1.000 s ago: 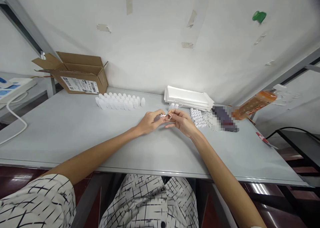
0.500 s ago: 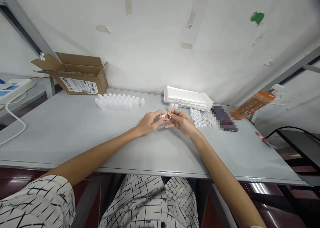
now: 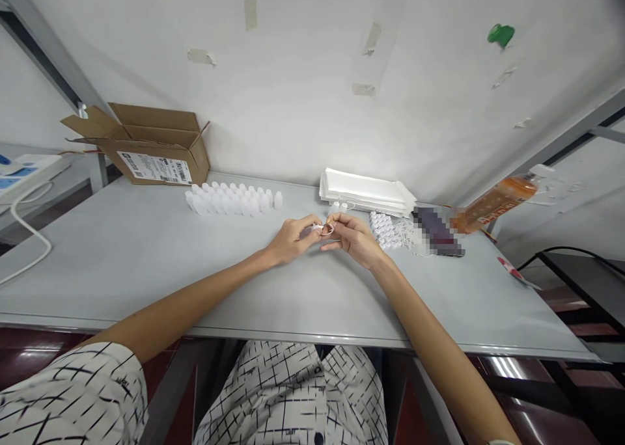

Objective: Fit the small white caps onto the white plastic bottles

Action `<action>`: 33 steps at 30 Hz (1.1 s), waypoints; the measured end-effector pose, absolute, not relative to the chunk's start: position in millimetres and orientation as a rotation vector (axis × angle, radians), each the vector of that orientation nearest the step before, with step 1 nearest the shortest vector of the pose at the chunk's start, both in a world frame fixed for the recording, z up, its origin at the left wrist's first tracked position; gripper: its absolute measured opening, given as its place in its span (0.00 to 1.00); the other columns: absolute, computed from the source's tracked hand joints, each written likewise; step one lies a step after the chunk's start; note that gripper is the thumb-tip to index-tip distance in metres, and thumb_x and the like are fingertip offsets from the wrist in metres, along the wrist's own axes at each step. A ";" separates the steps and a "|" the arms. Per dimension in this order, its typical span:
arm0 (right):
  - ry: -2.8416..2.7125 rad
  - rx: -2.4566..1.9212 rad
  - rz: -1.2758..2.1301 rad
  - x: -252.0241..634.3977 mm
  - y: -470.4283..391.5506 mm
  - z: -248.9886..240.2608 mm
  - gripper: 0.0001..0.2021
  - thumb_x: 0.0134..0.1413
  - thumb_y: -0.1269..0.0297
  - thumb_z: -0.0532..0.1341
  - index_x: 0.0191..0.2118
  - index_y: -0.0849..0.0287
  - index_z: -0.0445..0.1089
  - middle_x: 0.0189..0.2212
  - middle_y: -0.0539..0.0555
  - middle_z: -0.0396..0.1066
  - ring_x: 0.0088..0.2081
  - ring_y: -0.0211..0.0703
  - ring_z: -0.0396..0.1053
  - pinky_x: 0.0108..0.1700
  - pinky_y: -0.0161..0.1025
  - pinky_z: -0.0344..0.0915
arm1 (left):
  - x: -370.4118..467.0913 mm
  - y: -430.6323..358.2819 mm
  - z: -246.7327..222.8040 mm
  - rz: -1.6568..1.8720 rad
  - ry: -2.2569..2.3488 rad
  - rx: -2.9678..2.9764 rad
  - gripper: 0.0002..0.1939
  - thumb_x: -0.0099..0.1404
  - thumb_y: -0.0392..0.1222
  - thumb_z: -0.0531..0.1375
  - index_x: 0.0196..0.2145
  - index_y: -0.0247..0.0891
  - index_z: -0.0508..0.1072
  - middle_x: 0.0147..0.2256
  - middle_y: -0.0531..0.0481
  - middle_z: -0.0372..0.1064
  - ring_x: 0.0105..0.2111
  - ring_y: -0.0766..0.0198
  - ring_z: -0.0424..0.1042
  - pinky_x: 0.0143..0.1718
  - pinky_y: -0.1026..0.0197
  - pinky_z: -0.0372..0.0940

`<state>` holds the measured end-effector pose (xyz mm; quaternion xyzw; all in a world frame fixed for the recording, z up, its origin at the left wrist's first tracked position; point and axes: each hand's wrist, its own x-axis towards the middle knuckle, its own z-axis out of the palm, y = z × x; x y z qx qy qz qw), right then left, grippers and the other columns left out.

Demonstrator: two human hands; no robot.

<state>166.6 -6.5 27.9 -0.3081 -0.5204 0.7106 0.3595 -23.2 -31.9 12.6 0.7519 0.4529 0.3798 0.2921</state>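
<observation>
Over the middle of the grey table, my left hand (image 3: 291, 238) pinches a small white piece (image 3: 317, 228) between thumb and fingers. My right hand (image 3: 352, 237) meets it from the right, its fingertips closed on a thin white loop (image 3: 331, 229) beside that piece. The fingers hide part of both. Rows of translucent white pieces (image 3: 234, 200) stand to the left of my hands. Just behind my fingers are a few white pieces (image 3: 338, 207). Right of my right hand lie small white parts (image 3: 384, 230) in rows and a heap of white loops (image 3: 406, 231).
An open cardboard box (image 3: 156, 152) is at the back left of the table (image 3: 146, 250). Stacked white sheets (image 3: 366, 190) lie by the wall. To the right are a blurred phone (image 3: 438, 230) and an orange drink bottle (image 3: 498, 201). A white cable (image 3: 36, 230) crosses the left edge.
</observation>
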 end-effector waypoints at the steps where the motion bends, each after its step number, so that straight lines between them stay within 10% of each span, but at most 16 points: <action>1: -1.342 -0.794 1.832 166.5 -6.6 27.9 0.12 0.50 0.57 0.70 0.34 0.58 0.69 0.32 0.51 0.73 0.36 0.43 0.75 0.39 0.42 0.76 | -23.1 -31.9 12.8 1.014 1.209 2.002 0.15 0.68 0.49 0.51 0.40 0.37 0.72 0.31 0.52 0.74 0.31 0.64 0.69 0.34 0.64 0.61; 33: -1.576 -0.830 1.382 150.3 -12.0 17.5 0.19 0.49 0.46 0.68 0.30 0.59 0.71 0.26 0.51 0.68 0.30 0.39 0.69 0.34 0.44 0.77 | -21.4 -39.1 15.1 0.967 1.380 2.069 0.14 0.69 0.48 0.49 0.31 0.39 0.67 0.18 0.57 0.61 0.19 0.67 0.57 0.26 0.63 0.51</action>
